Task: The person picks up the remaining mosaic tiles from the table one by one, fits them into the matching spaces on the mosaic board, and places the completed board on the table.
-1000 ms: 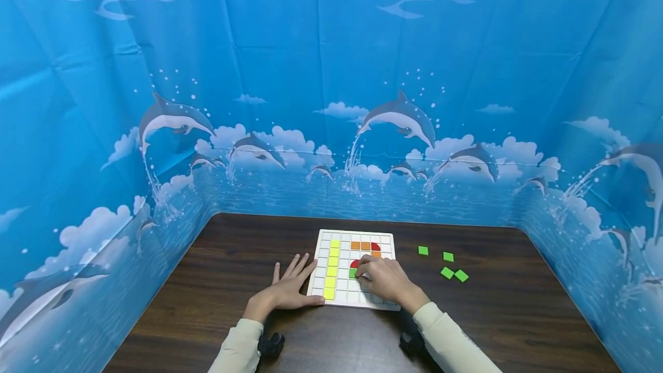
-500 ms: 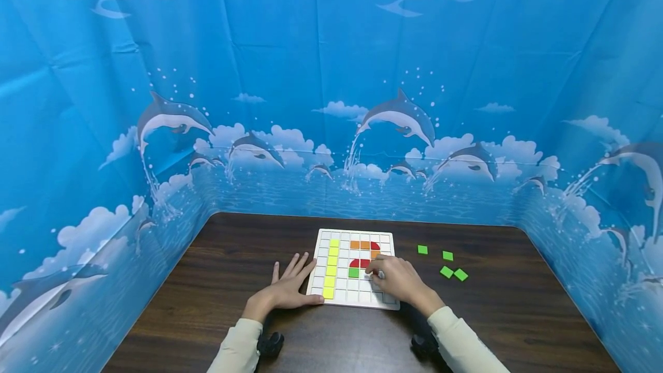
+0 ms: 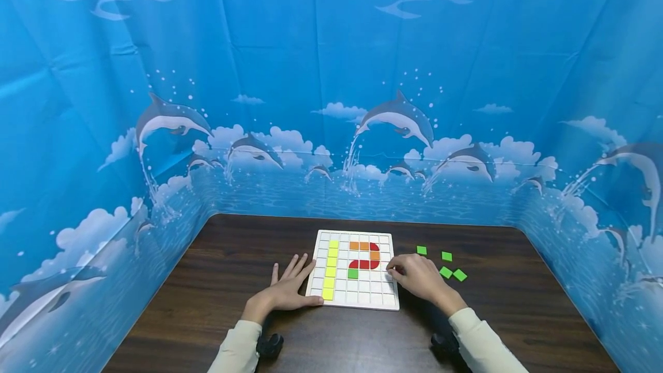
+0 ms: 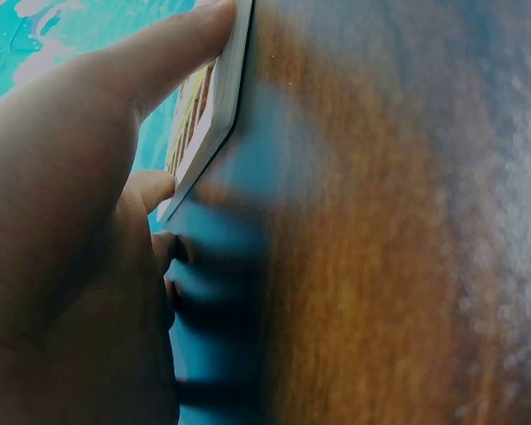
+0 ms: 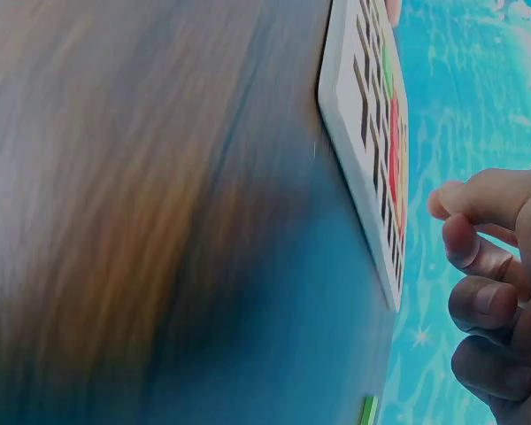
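Observation:
A white gridded board (image 3: 365, 299) lies flat on the table. My left hand (image 3: 290, 291) is spread along its left side, the thumb resting on the near left corner. Set in the grid are a column of yellow squares (image 3: 330, 270), orange squares (image 3: 359, 246), red pieces (image 3: 364, 265) with rounded ends, and one green square (image 3: 353, 274). My right hand (image 3: 422, 276) hovers by the board's right edge, its fingers loosely curled; the right wrist view shows nothing between the fingertips (image 5: 451, 197).
Several loose green squares (image 3: 447, 272) lie on the dark wooden table (image 3: 497, 304), right of the board and near my right hand. A blue dolphin-print curtain (image 3: 331, 131) surrounds the table's back and sides.
My right hand has moved right, from over the board's middle to its right edge, uncovering the red and orange pieces and the green square. My left hand has stayed in place.

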The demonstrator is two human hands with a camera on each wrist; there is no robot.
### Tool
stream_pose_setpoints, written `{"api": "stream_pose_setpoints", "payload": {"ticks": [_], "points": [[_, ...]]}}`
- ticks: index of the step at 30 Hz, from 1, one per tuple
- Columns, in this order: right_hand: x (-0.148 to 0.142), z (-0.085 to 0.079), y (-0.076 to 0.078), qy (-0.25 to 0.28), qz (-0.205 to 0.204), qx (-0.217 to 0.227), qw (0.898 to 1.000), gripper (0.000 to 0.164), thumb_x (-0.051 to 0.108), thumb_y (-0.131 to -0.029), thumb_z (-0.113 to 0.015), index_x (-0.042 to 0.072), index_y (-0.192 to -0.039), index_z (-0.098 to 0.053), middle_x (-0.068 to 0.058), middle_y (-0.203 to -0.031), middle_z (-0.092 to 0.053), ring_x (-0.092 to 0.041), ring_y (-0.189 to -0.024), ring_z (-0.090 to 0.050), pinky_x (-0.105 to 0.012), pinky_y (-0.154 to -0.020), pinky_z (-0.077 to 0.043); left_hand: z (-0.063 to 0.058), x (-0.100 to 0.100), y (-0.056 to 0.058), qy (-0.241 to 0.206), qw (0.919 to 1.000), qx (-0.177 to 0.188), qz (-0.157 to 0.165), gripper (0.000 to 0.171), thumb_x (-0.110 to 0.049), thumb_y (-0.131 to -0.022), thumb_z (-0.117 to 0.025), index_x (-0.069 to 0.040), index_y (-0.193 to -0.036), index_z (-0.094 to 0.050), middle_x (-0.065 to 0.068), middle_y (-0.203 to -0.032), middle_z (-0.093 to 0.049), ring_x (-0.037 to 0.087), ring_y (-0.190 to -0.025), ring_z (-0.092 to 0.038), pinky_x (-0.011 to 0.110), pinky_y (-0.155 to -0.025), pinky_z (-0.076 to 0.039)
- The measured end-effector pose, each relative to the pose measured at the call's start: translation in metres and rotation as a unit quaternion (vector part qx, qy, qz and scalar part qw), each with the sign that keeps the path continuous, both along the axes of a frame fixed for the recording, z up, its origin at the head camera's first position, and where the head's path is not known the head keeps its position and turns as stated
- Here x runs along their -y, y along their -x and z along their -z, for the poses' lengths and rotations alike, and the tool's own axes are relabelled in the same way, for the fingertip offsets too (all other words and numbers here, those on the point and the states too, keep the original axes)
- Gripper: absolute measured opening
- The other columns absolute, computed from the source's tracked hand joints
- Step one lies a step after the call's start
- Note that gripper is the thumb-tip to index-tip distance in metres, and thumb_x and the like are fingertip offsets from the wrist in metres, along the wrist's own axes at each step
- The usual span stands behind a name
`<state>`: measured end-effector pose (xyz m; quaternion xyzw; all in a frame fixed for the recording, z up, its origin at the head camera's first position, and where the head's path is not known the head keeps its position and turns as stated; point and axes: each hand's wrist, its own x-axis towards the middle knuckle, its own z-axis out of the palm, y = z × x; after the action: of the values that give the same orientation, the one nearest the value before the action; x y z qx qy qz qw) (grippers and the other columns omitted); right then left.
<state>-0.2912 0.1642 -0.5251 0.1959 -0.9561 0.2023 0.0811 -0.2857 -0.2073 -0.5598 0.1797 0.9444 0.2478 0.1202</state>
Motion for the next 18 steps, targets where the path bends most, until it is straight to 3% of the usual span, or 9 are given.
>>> {"api": "stream_pose_setpoints", "payload": {"ticks": [7,16,18], "points": [[-0.022,-0.001,0.008,0.021,0.019,0.017,0.999,0.006,0.020,-0.096,-0.081,0.019,-0.101,-0.084,0.012,-0.084,-0.074,-0.003,-0.068,-0.055,-0.025,-0.059,-0.045,-0.011,0.000,-0.004,-0.013,0.9998,0.005,0.013,0.111,-0.083,-0.087,-0.064,-0.025,-0.172,-0.023,0.014,-0.181,-0.007,0.041,-0.167,0.003,0.079,-0.120,0.017],[-0.046,-0.001,0.023,0.012,0.033,-0.014,0.999,0.005,0.017,-0.096,-0.080,0.017,-0.098,-0.084,0.007,-0.090,-0.069,-0.007,-0.071,-0.055,-0.029,-0.061,-0.048,0.004,0.001,0.002,0.011,0.9999,-0.004,-0.001,0.112,-0.085,-0.085,-0.065,-0.028,-0.172,-0.024,0.010,-0.182,-0.008,0.038,-0.168,0.001,0.076,-0.123,0.015],[-0.051,-0.001,0.026,0.013,0.038,-0.010,0.999,0.006,0.014,-0.096,-0.079,0.016,-0.099,-0.084,0.003,-0.094,-0.069,-0.010,-0.074,-0.057,-0.033,-0.064,-0.051,-0.004,-0.002,-0.001,0.013,0.9999,0.005,-0.004,0.111,-0.082,-0.086,-0.067,-0.025,-0.172,-0.024,0.011,-0.181,-0.009,0.038,-0.168,0.000,0.076,-0.124,0.013]]}}
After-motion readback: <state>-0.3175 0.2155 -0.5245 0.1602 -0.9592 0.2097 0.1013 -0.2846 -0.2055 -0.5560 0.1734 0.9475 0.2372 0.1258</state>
